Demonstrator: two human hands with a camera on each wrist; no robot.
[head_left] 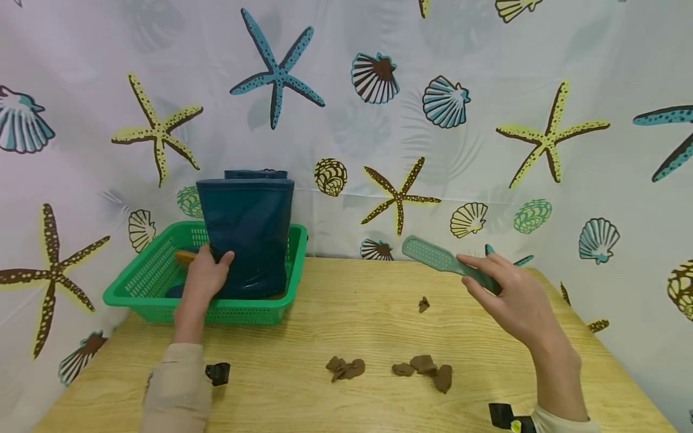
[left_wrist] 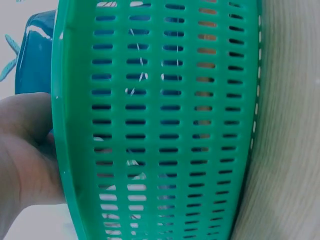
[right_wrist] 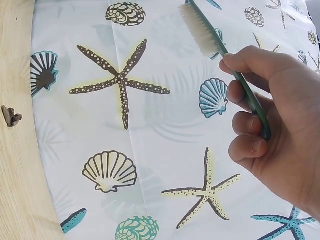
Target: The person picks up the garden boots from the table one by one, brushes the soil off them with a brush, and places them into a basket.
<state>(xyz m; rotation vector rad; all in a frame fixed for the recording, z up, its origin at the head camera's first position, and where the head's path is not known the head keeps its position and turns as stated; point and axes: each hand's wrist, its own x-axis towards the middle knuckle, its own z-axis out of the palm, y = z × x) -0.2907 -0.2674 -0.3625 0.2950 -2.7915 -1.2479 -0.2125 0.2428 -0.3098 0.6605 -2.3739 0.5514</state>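
Observation:
A pair of dark blue rain boots point(head_left: 246, 234) stands upright in the green plastic basket point(head_left: 243, 314) at the left. My left hand point(head_left: 207, 273) reaches over the basket's front rim and grips the near boot low on its shaft, the thumb showing on its surface. In the left wrist view, the basket wall hides most of that hand's fingers. Above the table at the right, my right hand point(head_left: 511, 294) holds a green scrub brush point(head_left: 430, 252) by its handle. White bristles point(right_wrist: 200, 30) show on the brush head in the right wrist view.
Brown clumps point(head_left: 345, 368) lie on the wooden table point(head_left: 346, 307), with more clumps point(head_left: 425, 365) to their right and a small piece point(head_left: 424, 304) farther back. An orange-brown object point(head_left: 185, 258) sits inside the basket. A patterned curtain point(head_left: 346, 132) hangs behind the table.

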